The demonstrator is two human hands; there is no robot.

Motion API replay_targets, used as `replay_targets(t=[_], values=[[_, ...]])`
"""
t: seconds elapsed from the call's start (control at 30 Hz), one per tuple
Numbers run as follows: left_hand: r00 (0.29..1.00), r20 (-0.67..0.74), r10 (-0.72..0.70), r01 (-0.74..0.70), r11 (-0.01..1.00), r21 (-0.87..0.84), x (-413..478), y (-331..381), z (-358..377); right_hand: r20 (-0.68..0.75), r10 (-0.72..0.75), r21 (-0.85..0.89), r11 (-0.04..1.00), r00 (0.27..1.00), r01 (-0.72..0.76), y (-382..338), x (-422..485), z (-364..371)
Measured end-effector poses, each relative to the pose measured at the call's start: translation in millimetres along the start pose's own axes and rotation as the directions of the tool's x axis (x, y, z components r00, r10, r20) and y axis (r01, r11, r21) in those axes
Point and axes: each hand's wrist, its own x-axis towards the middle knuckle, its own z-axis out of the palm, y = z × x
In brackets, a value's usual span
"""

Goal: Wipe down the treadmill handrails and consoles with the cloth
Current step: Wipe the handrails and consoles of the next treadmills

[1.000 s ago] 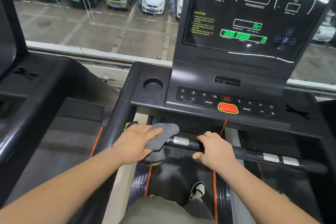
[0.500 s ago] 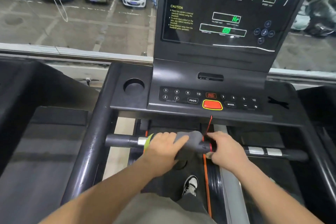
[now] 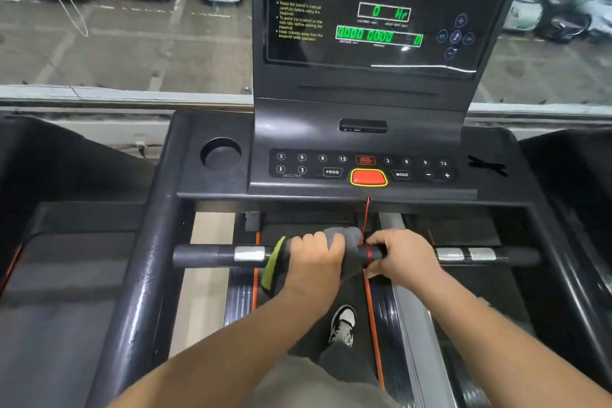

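Low in the middle of the frame, the left hand (image 3: 314, 262) is wrapped tight around the grey cloth (image 3: 344, 238), which is folded over the front handrail (image 3: 205, 255), while the right hand (image 3: 400, 258) grips the bare bar just beside it at the red cord (image 3: 367, 219). To do this well, I'd keep the cloth fully circling the bar and twist while sliding across the silver sensor (image 3: 250, 254), steering clear of that cord. The console (image 3: 364, 142) above looks untouched.
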Motion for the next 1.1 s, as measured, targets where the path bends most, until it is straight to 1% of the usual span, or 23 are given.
replay_targets(t=[0.1, 0.17, 0.2, 0.23, 0.27, 0.33, 0.37, 0.43, 0.47, 0.5, 0.57, 0.63, 0.7, 0.77, 0.8, 0.9, 0.97, 1.03, 1.1], values=[[0.982, -0.139, 0.127, -0.135, 0.990, -0.049, -16, -29, 6, -0.007, 0.011, -0.045, 0.999, 1.000, -0.011, -1, 0, 0], [0.974, -0.188, 0.127, -0.142, 0.987, -0.072, -41, -69, 11, -0.014, 0.016, -0.044, 0.999, 1.000, -0.017, -1, 1, 2], [0.975, -0.197, 0.107, -0.123, 0.990, -0.074, -56, -94, 10, -0.015, 0.021, -0.035, 0.999, 1.000, -0.022, -2, 1, 3], [0.979, -0.177, 0.100, -0.111, 0.992, -0.051, -72, -117, 9, -0.017, 0.028, -0.027, 0.999, 0.999, -0.028, -2, 2, 4], [0.990, -0.114, 0.086, -0.085, 0.996, 0.009, -87, -137, 6, -0.018, 0.036, -0.017, 0.999, 0.999, -0.036, -3, 2, 4], [1.000, -0.008, -0.006, 0.007, 0.996, 0.093, -100, -154, 1, -0.023, 0.046, -0.007, 0.999, 0.999, -0.046, -3, 2, 5], [0.998, -0.008, -0.067, 0.068, 0.993, 0.096, -94, -150, -2, -0.023, 0.050, -0.007, 0.999, 0.998, -0.050, -3, 2, 5], [0.974, -0.026, -0.224, 0.225, 0.974, 0.040, -71, -120, -9, -0.014, 0.054, -0.004, 0.999, 0.998, -0.054, -3, 2, 5], [0.964, -0.020, -0.264, 0.265, 0.964, 0.016, -59, -100, -10, -0.012, 0.058, 0.006, 0.998, 0.998, -0.058, -3, 2, 5], [0.967, -0.011, -0.255, 0.255, 0.967, 0.001, -48, -80, -11, -0.016, 0.065, 0.019, 0.998, 0.998, -0.064, -3, 1, 6], [0.983, 0.030, -0.183, 0.184, 0.983, -0.017, -37, -46, -6, -0.019, 0.077, 0.027, 0.997, 0.997, -0.077, -5, 1, 7], [0.994, -0.013, -0.107, 0.106, 0.994, -0.022, -39, -27, 3, -0.025, 0.094, 0.024, 0.995, 0.995, -0.093, -6, 1, 8], [0.997, -0.062, -0.035, 0.033, 0.999, -0.025, -50, -28, 8, -0.025, 0.101, 0.018, 0.995, 0.995, -0.101, -9, 0, 8], [0.996, -0.087, 0.031, -0.033, 0.999, -0.022, -61, -51, 9, -0.028, 0.103, 0.008, 0.995, 0.994, -0.102, -11, -1, 8], [0.994, -0.100, 0.032, -0.035, 0.999, -0.028, -68, -67, 8, -0.027, 0.102, -0.001, 0.995, 0.994, -0.102, -12, -1, 8], [0.987, -0.139, -0.082, 0.070, 0.994, -0.085, -92, -124, 3, -0.022, 0.103, -0.023, 0.994, 0.994, -0.104, -16, -3, 6], [0.981, -0.060, -0.183, 0.178, 0.981, -0.073, -103, -150, -9, -0.028, 0.096, -0.052, 0.994, 0.995, -0.098, -18, -5, 6], [0.953, -0.008, -0.304, 0.303, 0.952, -0.039, -100, -150, -15, -0.044, 0.094, -0.057, 0.994, 0.995, -0.096, -19, -7, 7], [0.905, -0.030, -0.424, 0.423, 0.905, -0.041, -86, -123, -21, -0.053, 0.093, -0.071, 0.993, 0.994, -0.097, -20, -9, 7]])
